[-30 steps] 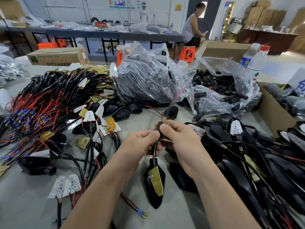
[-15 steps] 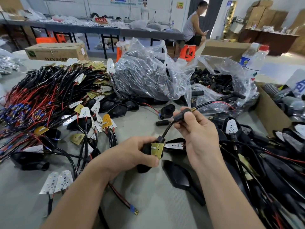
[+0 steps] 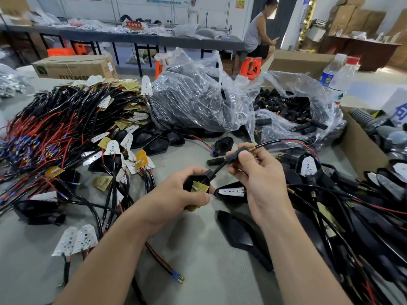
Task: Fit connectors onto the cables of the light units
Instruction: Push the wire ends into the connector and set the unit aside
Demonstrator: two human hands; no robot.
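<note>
My left hand (image 3: 180, 194) grips a black light unit (image 3: 198, 183) with a gold circuit board showing on its face. A short black cable runs from it up to a black connector (image 3: 234, 155), pinched in the fingers of my right hand (image 3: 257, 172). A brass threaded end (image 3: 251, 148) sticks out of the connector, and the black-and-red cable (image 3: 290, 142) goes on to the right. Both hands hover over the grey table (image 3: 198, 260), about a hand's width apart.
A heap of wired LED boards (image 3: 66, 128) fills the left. Two clear plastic bags, one with black housings (image 3: 198, 100) and one with loose connectors (image 3: 293, 108), lie behind. Light units on cables (image 3: 352, 205) pile at right. A cardboard box (image 3: 361, 150) and water bottles (image 3: 339, 78) stand far right.
My right hand slid the connector up the cable, away from the light unit, exposing the brass end. My left hand shifted from the cable to gripping the unit's body.
</note>
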